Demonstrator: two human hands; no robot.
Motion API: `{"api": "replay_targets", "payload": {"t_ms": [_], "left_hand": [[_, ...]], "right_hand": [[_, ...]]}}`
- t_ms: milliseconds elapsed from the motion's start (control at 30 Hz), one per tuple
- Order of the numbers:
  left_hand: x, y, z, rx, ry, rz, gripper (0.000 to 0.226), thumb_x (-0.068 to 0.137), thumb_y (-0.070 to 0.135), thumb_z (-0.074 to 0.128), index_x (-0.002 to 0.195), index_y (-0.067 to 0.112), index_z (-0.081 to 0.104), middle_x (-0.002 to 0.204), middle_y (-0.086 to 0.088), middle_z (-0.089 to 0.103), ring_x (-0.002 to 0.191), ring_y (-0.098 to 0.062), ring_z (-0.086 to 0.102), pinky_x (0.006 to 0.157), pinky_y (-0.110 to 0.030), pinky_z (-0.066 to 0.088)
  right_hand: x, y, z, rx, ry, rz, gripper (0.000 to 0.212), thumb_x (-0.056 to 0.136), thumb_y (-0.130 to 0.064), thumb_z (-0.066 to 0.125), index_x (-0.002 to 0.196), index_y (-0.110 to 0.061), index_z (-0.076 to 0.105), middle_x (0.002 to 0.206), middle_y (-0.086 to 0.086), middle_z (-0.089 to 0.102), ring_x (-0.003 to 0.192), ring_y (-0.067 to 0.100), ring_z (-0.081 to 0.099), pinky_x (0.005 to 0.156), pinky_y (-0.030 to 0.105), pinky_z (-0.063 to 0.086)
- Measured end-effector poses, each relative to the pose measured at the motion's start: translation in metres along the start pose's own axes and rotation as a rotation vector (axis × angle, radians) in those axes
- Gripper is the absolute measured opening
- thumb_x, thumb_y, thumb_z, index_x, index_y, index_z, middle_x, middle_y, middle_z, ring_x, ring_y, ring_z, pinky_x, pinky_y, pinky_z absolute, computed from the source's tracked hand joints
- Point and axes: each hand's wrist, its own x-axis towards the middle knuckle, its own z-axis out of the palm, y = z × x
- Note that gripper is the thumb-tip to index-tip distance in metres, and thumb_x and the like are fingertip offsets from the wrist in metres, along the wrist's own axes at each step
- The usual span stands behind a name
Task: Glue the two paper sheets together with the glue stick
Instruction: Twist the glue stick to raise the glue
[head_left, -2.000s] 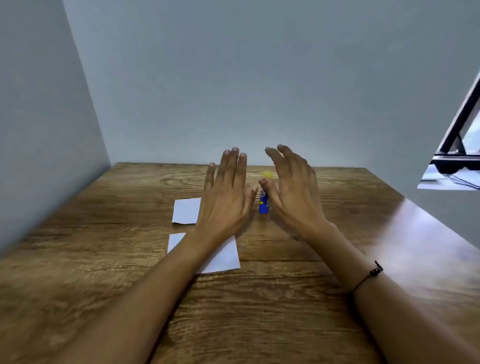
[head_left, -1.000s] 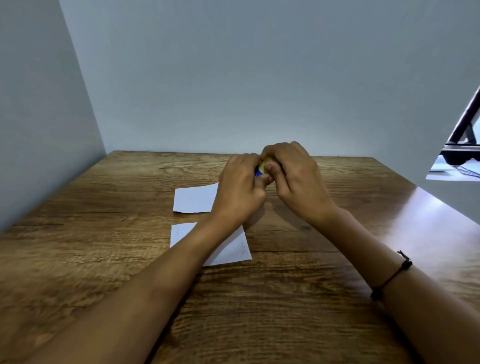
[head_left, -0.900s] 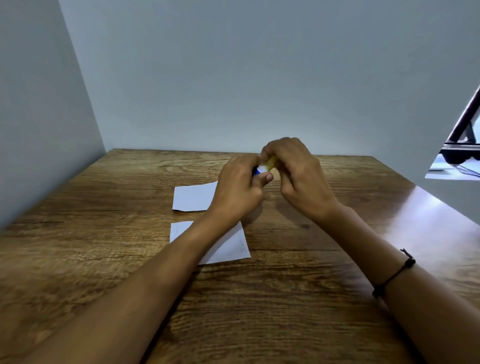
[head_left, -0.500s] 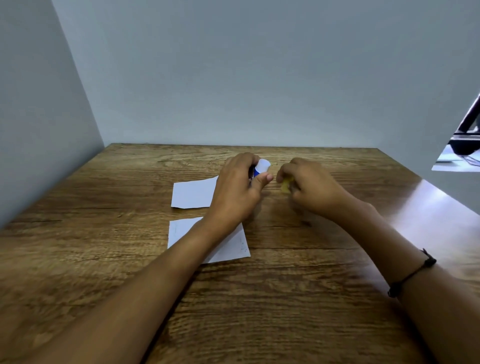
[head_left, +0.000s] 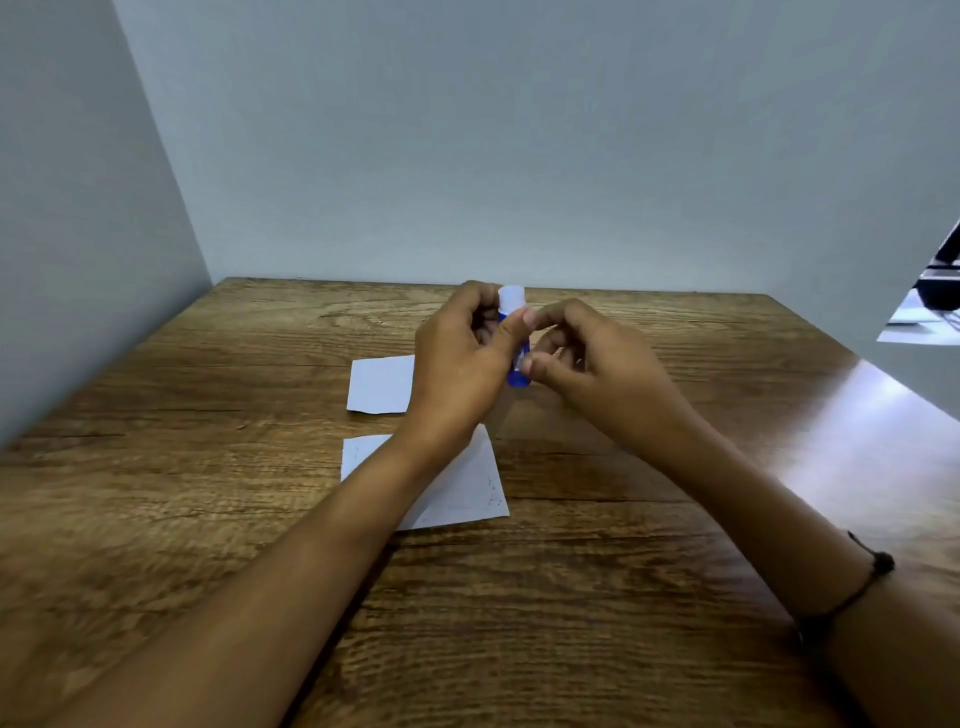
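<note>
My left hand (head_left: 462, 358) holds a blue glue stick (head_left: 518, 376) upright above the wooden table (head_left: 208, 493), its white uncapped top poking out above my fingers. The thumb and fingertips of my right hand (head_left: 597, 369) pinch the stick's lower end. Its yellow cap is not visible. Two white paper sheets lie flat and apart on the table. The far sheet (head_left: 382, 384) sits left of my left hand. The near sheet (head_left: 467, 493) lies partly under my left forearm.
Grey walls close the table off at the back (head_left: 467, 156) and on the left (head_left: 78, 234). At the right, an opening (head_left: 935, 301) in the grey panel shows dark equipment beyond. A dark cord bracelet (head_left: 878, 564) is on my right wrist.
My right hand pulled the yellow cap off and moved right with it, then came back to the stick's lower end. My left hand raised the stick upright. The cap went out of sight.
</note>
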Motion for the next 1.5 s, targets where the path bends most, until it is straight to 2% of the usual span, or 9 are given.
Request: {"api": "replay_targets", "payload": {"t_ms": [200, 433, 567, 667, 833, 933, 1267, 1400, 1500], "left_hand": [[0.001, -0.002, -0.004, -0.222, 0.050, -0.130, 0.003, 0.082, 0.021, 0.062, 0.081, 0.024, 0.060, 0.080, 0.005, 0.062, 0.075, -0.004, 0.059, 0.060, -0.009, 0.049], [0.004, -0.005, -0.004, -0.304, 0.077, -0.192, 0.009, 0.083, 0.017, 0.061, 0.076, 0.023, 0.063, 0.077, 0.001, 0.065, 0.073, -0.010, 0.059, 0.068, -0.022, 0.050], [0.005, -0.006, -0.007, -0.288, 0.045, -0.157, 0.012, 0.085, 0.015, 0.058, 0.075, 0.020, 0.063, 0.075, 0.001, 0.066, 0.064, -0.004, 0.059, 0.065, -0.017, 0.050], [0.005, -0.004, -0.008, -0.301, 0.041, -0.133, 0.013, 0.085, 0.013, 0.058, 0.075, 0.017, 0.063, 0.068, 0.003, 0.064, 0.053, 0.005, 0.056, 0.057, -0.010, 0.047], [0.002, -0.005, -0.002, -0.251, -0.001, -0.090, 0.011, 0.084, 0.013, 0.059, 0.076, 0.018, 0.065, 0.064, 0.004, 0.064, 0.051, 0.004, 0.055, 0.052, -0.011, 0.047], [0.006, -0.004, -0.004, -0.241, 0.005, -0.062, 0.010, 0.085, 0.013, 0.058, 0.077, 0.018, 0.064, 0.069, 0.001, 0.063, 0.053, 0.005, 0.053, 0.055, -0.010, 0.046], [0.012, -0.001, -0.012, -0.266, 0.020, -0.013, 0.012, 0.085, 0.016, 0.058, 0.075, 0.018, 0.065, 0.066, 0.004, 0.063, 0.053, 0.004, 0.057, 0.056, -0.008, 0.048], [0.005, -0.008, -0.009, -0.226, 0.006, -0.062, 0.013, 0.085, 0.017, 0.059, 0.075, 0.020, 0.067, 0.064, 0.010, 0.065, 0.066, -0.005, 0.060, 0.066, -0.027, 0.054], [0.002, -0.011, -0.007, -0.200, -0.013, -0.031, 0.017, 0.085, 0.013, 0.059, 0.071, 0.022, 0.066, 0.061, 0.012, 0.064, 0.058, 0.002, 0.057, 0.059, -0.012, 0.049]], "right_hand": [[-0.009, -0.005, 0.018, 0.468, -0.033, 0.230, 0.025, 0.078, -0.003, 0.065, 0.097, -0.016, 0.057, 0.086, 0.003, 0.060, 0.076, 0.014, 0.059, 0.074, 0.033, 0.056], [-0.010, -0.002, 0.025, 0.636, 0.030, 0.312, 0.025, 0.079, 0.007, 0.058, 0.092, -0.015, 0.057, 0.080, 0.003, 0.059, 0.069, 0.013, 0.056, 0.066, 0.028, 0.052], [-0.011, -0.003, 0.028, 0.793, -0.037, 0.370, 0.021, 0.091, 0.001, 0.041, 0.105, -0.006, 0.055, 0.069, 0.006, 0.063, 0.055, 0.013, 0.055, 0.054, 0.025, 0.048], [-0.009, -0.002, 0.027, 0.998, -0.121, 0.412, 0.024, 0.096, -0.005, 0.032, 0.095, -0.007, 0.055, 0.064, 0.011, 0.062, 0.052, 0.017, 0.055, 0.048, 0.025, 0.046], [-0.005, 0.004, 0.026, 1.154, -0.131, 0.385, 0.012, 0.088, -0.001, 0.051, 0.099, -0.003, 0.053, 0.063, 0.006, 0.064, 0.054, 0.018, 0.054, 0.048, 0.026, 0.046], [-0.002, 0.007, 0.027, 1.111, -0.140, 0.364, 0.032, 0.078, 0.016, 0.054, 0.105, -0.002, 0.052, 0.058, 0.005, 0.064, 0.053, 0.019, 0.059, 0.056, 0.028, 0.048], [0.000, 0.001, 0.022, 1.136, -0.187, 0.346, 0.011, 0.089, 0.001, 0.048, 0.094, 0.000, 0.058, 0.065, 0.012, 0.066, 0.054, 0.019, 0.065, 0.053, 0.021, 0.054], [-0.006, 0.007, 0.025, 1.025, -0.208, 0.325, 0.027, 0.078, 0.013, 0.057, 0.100, -0.003, 0.056, 0.058, 0.007, 0.064, 0.057, 0.019, 0.062, 0.061, 0.027, 0.054], [-0.009, 0.009, 0.027, 0.944, -0.188, 0.332, 0.025, 0.078, 0.016, 0.054, 0.093, -0.003, 0.059, 0.056, 0.005, 0.064, 0.056, 0.018, 0.062, 0.059, 0.025, 0.054]]}}
